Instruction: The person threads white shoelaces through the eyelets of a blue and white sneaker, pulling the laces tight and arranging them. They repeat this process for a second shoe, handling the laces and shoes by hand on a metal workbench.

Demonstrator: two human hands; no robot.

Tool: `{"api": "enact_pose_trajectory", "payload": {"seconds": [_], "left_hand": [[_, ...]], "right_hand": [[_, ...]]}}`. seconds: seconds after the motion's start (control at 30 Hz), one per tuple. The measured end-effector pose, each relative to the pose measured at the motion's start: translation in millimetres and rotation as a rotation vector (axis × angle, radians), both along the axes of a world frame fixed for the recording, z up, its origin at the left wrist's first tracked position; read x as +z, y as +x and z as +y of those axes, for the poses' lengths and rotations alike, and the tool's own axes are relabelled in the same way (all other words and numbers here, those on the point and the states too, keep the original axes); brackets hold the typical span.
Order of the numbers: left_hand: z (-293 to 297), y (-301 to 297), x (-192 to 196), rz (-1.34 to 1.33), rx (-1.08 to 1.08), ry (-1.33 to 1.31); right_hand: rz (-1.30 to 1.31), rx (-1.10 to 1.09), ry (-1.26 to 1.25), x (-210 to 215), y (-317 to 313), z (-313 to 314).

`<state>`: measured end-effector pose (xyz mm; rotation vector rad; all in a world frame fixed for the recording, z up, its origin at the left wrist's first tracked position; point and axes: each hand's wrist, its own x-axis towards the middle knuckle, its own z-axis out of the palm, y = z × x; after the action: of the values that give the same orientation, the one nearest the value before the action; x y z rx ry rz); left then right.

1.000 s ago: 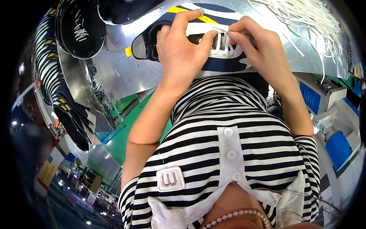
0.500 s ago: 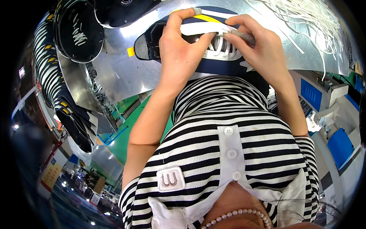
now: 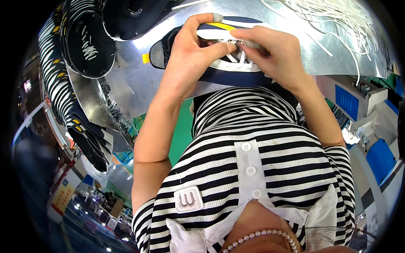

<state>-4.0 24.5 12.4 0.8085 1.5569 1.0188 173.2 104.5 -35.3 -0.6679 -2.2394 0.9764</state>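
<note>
A navy shoe lies sideways on the metal worktop, its heel with a yellow tab toward the left. White shoelaces cross part of its opening, between white eyelet edges. My left hand is closed on the shoe's upper, index finger over the far edge and thumb at the lacing. Close to that thumb, my right hand pinches a white lace at the eyelets; its fingertips partly hide the lace end. Grey wraps cover a fingertip of each hand. A yellow strip shows along the shoe's far side.
A heap of loose white laces spreads over the worktop at the far right. Dark shoes stand at the far left. A long row of striped shoes runs down the left side.
My right hand has moved left, closer to my left thumb, and its fingers have curled in more. The shoe has shifted slightly left, and the white edge under my hands looks narrower.
</note>
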Motion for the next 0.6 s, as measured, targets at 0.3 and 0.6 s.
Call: {"api": "enact_pose_trajectory", "payload": {"seconds": [0.3,0.6], "left_hand": [[3.6,0.3,9.4,0.048,-0.026,-0.03],[19.0,-1.4,-13.3,0.013,0.107,0.111]], "right_hand": [[0.182,0.068,0.343,0.0,-4.7,5.4],[0.362,0.349,-0.103,37.6,7.6,-31.3]]}}
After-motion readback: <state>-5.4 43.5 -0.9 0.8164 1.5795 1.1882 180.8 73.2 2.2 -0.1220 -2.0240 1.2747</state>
